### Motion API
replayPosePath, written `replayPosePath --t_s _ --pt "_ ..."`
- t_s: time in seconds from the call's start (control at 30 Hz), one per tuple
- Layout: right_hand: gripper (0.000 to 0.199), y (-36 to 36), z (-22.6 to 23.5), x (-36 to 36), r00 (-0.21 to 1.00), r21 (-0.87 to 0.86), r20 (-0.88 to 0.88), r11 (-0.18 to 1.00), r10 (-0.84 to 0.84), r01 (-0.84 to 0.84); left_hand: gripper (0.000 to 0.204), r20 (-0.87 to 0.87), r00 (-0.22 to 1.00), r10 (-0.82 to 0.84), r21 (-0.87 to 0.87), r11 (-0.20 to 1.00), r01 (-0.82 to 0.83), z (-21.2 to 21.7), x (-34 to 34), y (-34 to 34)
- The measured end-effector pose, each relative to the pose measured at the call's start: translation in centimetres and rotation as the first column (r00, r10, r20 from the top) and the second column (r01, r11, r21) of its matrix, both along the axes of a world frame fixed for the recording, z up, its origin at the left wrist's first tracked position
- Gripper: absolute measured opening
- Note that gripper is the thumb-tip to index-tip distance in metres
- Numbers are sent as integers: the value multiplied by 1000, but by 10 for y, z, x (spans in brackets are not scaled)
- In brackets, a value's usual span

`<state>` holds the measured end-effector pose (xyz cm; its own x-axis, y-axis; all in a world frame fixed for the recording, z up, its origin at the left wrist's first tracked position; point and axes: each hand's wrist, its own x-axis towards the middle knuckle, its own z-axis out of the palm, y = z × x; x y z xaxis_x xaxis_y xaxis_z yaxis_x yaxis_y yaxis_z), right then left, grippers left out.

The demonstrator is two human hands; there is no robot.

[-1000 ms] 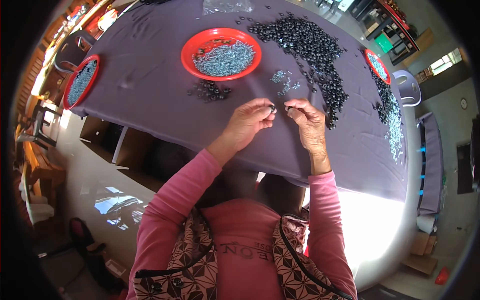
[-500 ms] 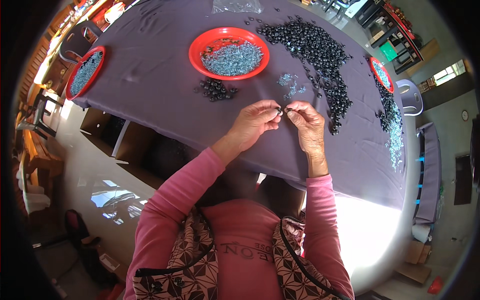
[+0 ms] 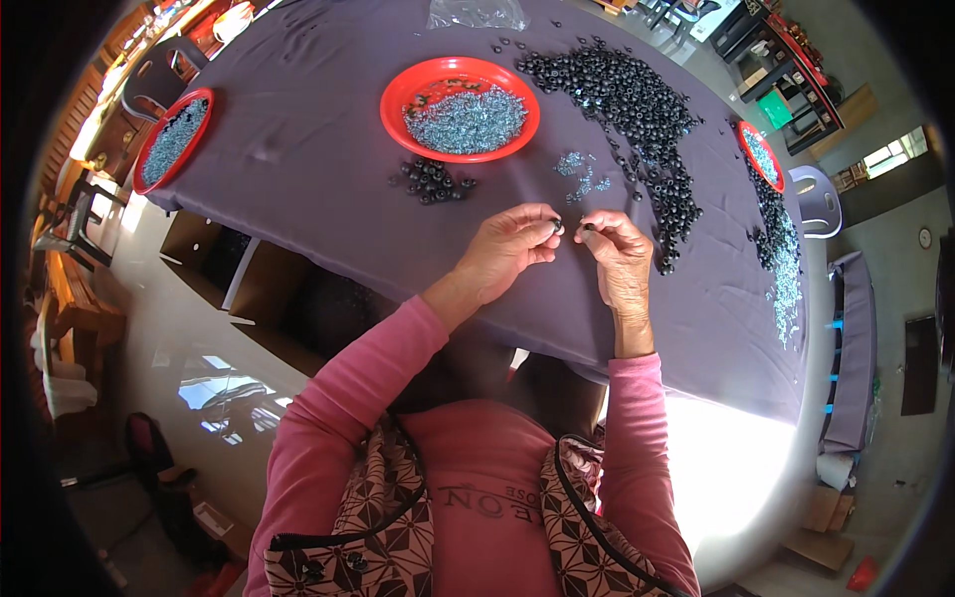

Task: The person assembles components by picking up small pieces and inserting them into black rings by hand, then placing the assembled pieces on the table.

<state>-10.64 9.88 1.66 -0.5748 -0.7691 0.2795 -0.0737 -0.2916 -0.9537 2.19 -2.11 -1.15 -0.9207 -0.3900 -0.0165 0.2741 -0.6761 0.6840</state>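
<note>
My left hand (image 3: 507,251) is closed in a pinch around a small round black piece (image 3: 556,226), just above the tablecloth. A finger's width away, my right hand (image 3: 619,257) pinches another small dark piece (image 3: 588,227), mostly covered by the fingertips. Beyond the hands lies a small scatter of translucent bluish pieces (image 3: 577,171). A large heap of round black pieces (image 3: 642,119) spreads to the right of it, and a smaller cluster of the same black pieces (image 3: 433,181) sits to the left.
A red plate (image 3: 391,117) of bluish pieces stands beyond the small cluster. Other red plates (image 3: 141,177) sit at the table's far left and right. More bluish pieces (image 3: 786,279) lie along the right edge. Cardboard boxes (image 3: 269,289) stand under the table; a clear plastic bag (image 3: 477,12) lies at the back.
My right hand has shifted slightly right and nearer to me, so the gap between the two hands' fingertips is a bit wider. My left hand has hardly moved.
</note>
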Motion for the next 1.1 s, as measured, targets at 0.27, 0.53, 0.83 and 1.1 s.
replayPosePath --t_s 0.27,0.53,0.83,1.1 --pt "16 1 6 5 999 -16 -1 999 40 -40 12 -12 1000 0 -3 1000 0 -2 0 1" --pt "13 -1 10 3 1000 165 23 986 0 -4 12 7 1000 6 -7 1000 -6 -1 2 -1" --pt "15 -5 21 19 670 200 -741 936 -48 289 12 -27 998 52 15 999 -52 0 2 2" --pt "14 -5 30 25 751 311 -660 906 -11 287 14 -11 999 37 -89 995 -38 1 1 4"
